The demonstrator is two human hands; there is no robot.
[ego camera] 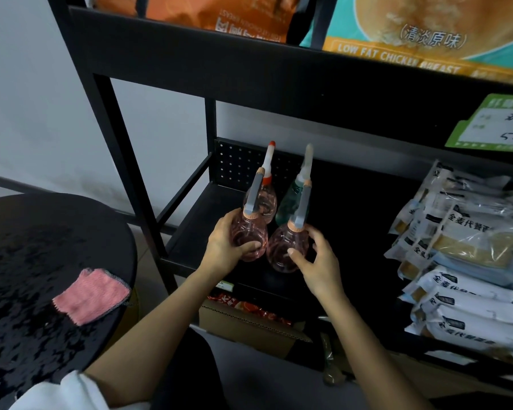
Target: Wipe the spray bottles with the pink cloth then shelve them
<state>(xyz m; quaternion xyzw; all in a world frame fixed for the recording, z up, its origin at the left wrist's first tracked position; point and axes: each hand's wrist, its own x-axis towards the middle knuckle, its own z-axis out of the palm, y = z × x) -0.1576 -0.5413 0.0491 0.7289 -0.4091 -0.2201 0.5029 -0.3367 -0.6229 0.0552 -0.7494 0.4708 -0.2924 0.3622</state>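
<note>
Four spray bottles stand on the black shelf (202,214). My left hand (225,245) grips the front left pink bottle (251,232) round its body. My right hand (314,261) is at the front right pink bottle (280,250), thumb on its front and fingers spread loosely behind it. Behind them stand another pink bottle (267,199) with a white and red nozzle and a green bottle (289,199). The pink cloth (91,294) lies flat on the round black table (27,247) at the left, away from both hands.
Packets of food (462,261) are stacked on the same shelf at the right. A cardboard box (249,324) with red packets sits on the level below. Large bags (427,34) fill the shelf above, with a green price tag (492,125) hanging from it.
</note>
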